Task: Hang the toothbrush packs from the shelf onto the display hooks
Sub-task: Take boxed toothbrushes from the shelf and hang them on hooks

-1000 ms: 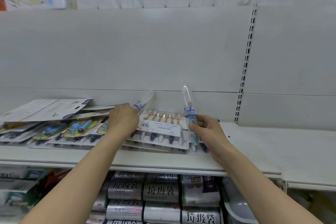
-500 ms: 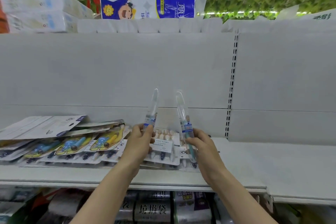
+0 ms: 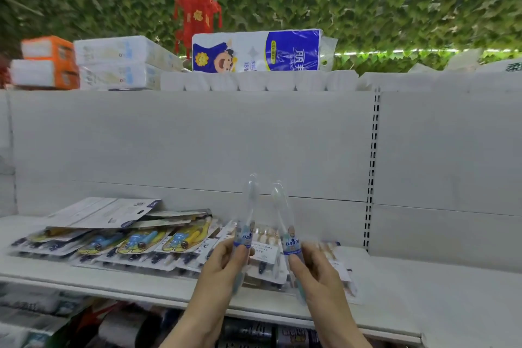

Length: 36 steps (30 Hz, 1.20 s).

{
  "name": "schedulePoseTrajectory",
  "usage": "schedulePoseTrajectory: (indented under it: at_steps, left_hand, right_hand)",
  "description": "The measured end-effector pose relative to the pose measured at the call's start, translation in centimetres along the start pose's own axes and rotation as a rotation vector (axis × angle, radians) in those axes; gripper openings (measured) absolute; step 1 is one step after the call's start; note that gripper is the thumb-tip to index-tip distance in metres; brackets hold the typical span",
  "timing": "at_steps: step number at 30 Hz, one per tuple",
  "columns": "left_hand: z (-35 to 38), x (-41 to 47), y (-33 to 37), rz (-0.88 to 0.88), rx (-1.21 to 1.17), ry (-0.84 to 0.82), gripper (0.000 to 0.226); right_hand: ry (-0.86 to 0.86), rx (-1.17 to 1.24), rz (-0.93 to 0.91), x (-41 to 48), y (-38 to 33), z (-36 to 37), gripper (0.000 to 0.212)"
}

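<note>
My left grip point(image 3: 226, 265) covers the lower end of one clear toothbrush pack point(image 3: 247, 223), and my right grip point(image 3: 316, 271) covers that of the other toothbrush pack point(image 3: 285, 226). I can't read their smeared labels. Goods point(image 3: 248, 332) under the shelf point(image 3: 113, 280) are blurred and cut off by the bottom edge.

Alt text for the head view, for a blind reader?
A left hand and right hand each grip a clear toothbrush pack upright, left pack and right pack, over a white shelf. More packs lie piled on it; toilet paper sits up top.
</note>
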<state>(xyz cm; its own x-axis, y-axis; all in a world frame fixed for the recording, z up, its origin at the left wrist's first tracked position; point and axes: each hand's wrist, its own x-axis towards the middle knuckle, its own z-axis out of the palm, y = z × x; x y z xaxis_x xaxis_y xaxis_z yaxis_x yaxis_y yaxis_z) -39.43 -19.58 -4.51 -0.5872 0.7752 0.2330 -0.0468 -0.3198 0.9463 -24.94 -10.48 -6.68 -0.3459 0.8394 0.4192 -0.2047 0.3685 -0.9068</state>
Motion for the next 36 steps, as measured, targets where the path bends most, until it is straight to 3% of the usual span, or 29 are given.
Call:
schedulePoseTrajectory:
  at_steps: [9,17,26,29,36]
  left_hand:
    - [-5.2,-3.5,1.2,-0.055,-0.073,0.069,0.019]
    - [-15.0,-4.7,4.7,-0.098,-0.333,0.046,0.032]
    - [-31.0,-6.1,9.1,0.060,-0.137,0.107,0.056]
    - [-36.0,-6.8,10.3,0.112,-0.081,0.123,0.058]
    - [-46.5,-8.7,11.5,0.069,0.009,0.188,0.059]
  right_hand:
    - [-0.115,0.107,0.014,-2.4,-0.9,5.1,0.020]
    - [-0.229,0.377,0.220,-3.9,-3.4,15.2,0.019]
    - [-0.318,0.456,0.279,-8.3,-5.0,31.4,0.022]
    - [-0.327,0.380,0.237,-9.7,-5.0,36.6,0.038]
    - [-0.438,0.297,0.188,-13.5,-4.8,46.1,0.039]
